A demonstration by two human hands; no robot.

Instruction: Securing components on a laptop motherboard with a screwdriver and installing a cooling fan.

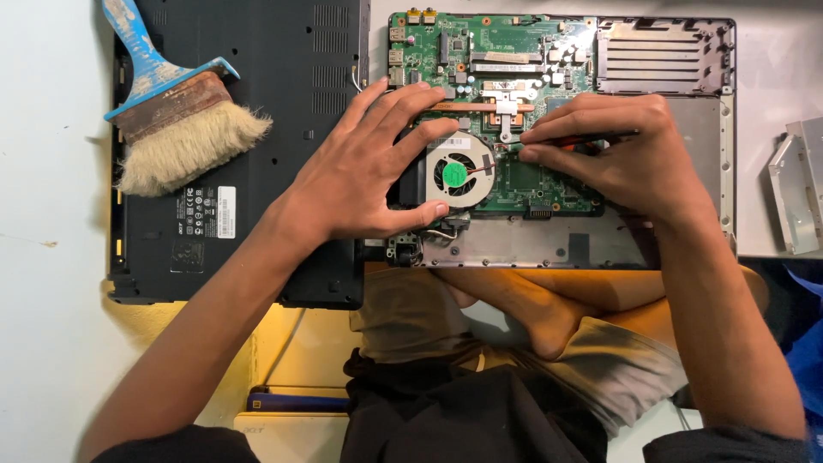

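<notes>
An opened laptop chassis point(686, 129) lies before me with its green circuit board point(514, 39) exposed. A round cooling fan point(460, 171) with a green hub sits on the board, with a copper heat pipe point(467, 107) above it. My left hand point(369, 171) rests on the board's left part, fingers spread around the fan, thumb at the fan's lower edge. My right hand point(626, 150) grips a thin dark screwdriver point(600, 137), its tip pointing left near the fan's right side.
The laptop's black bottom cover point(283, 129) lies to the left, with a blue-handled paintbrush point(176, 116) on top. A silver drive unit point(797, 184) sits at the right edge. My crossed legs point(531, 317) are below the chassis.
</notes>
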